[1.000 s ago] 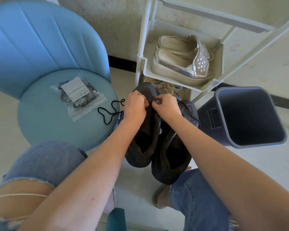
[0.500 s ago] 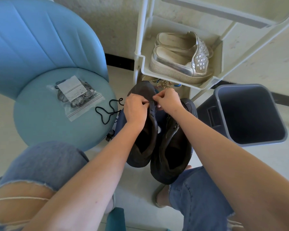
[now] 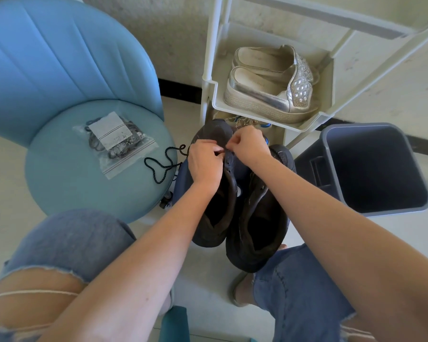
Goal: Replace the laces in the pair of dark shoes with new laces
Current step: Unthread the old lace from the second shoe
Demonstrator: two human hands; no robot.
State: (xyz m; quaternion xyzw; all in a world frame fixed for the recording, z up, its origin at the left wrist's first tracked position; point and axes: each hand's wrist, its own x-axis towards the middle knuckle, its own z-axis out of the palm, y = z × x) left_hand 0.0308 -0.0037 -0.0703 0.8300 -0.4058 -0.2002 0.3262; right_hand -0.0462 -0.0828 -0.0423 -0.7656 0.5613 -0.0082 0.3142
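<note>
Two shoes, progress: both eyelet rows look bare, so the old laces seem out; threading looks barely begun.
Left of frame: clear plastic zip bag [image 3: 114, 141] of coiled laces on smooth blue padded chair seat [image 3: 67, 183]; dark twisted cord lace [image 3: 163, 164] loose at its edge.
Centre: pair of dark matte shoes [image 3: 260, 230], openings up.
Left hand [image 3: 204, 164]: curled fingers pinch one shoe's eyelet edge.
Right hand [image 3: 251, 146]: fingertips pinched there too; what they hold is unclear.

From my remote seat I read this as a lived-in home, in a shoe corner by the wall: a white plastic shoe rack [image 3: 211, 58] holding silver studded platform slip-ons [image 3: 269, 95], a padded round blue chair [image 3: 67, 58], a grey plastic waste bin [image 3: 318, 169], pale floor tiles [image 3: 208, 292], and a rough plastered wall [image 3: 178, 33] with black skirting [image 3: 178, 87].
</note>
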